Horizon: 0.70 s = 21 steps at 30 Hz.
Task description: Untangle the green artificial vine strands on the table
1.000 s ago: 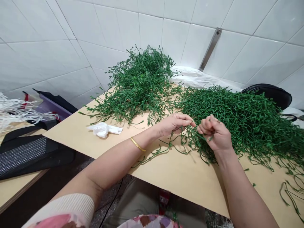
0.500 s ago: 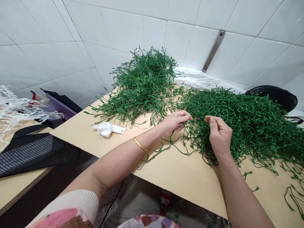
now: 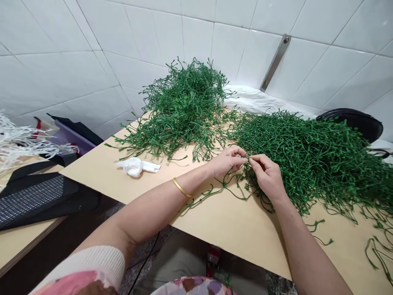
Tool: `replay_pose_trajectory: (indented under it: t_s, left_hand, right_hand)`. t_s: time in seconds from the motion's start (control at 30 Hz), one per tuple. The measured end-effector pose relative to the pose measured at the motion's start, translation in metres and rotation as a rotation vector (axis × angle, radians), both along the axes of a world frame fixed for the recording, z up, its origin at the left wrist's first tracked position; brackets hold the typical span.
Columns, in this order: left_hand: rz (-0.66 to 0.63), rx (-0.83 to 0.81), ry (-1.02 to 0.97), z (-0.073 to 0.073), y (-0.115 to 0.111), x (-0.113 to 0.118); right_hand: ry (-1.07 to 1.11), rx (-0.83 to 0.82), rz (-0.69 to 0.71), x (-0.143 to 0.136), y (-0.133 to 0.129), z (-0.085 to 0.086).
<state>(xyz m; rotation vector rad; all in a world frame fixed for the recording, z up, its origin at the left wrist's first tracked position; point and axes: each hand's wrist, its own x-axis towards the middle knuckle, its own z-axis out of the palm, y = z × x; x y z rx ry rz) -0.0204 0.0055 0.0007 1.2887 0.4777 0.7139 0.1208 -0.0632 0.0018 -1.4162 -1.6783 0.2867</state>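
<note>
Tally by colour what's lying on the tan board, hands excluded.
Green: 2, the rear sprig heap and the right sprig heap, plus loose sprigs too tangled to count.
White: 1, the crumpled tissue.
Total: 3.

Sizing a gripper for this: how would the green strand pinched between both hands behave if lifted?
Likely floppy: the green strand trails in loose curves over the table from the left hand and right hand. Probably light, since fingertip pinches hold it. It may snag: its side shoots lie against the right-hand pile, so neighbours could lift too.
</note>
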Motion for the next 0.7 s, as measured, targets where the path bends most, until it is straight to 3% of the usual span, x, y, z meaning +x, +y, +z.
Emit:
replay_pose_trajectory:
  t_s: [0.13, 0.3, 0.47, 0.7]
  left_hand:
    - [0.065, -0.035, 0.053, -0.004, 0.002, 0.001]
    - [0.081, -0.02, 0.173, 0.003, 0.001, -0.002]
    - [0.071, -0.047, 0.164, 0.007, -0.001, -0.004]
    - [-0.009, -0.016, 0.129, 0.003, 0.0, -0.005]
  right_hand:
    - [-0.225, 0.083, -0.035, 0.001, 0.001, -0.002]
    - [-0.597, 0.137, -0.114, -0.002, 0.002, -0.007]
    - [-0.5, 0.06, -0.106, -0.006, 0.0, -0.004]
    - [-0.388, -0.009, 0.036, 0.001, 0.001, 0.001]
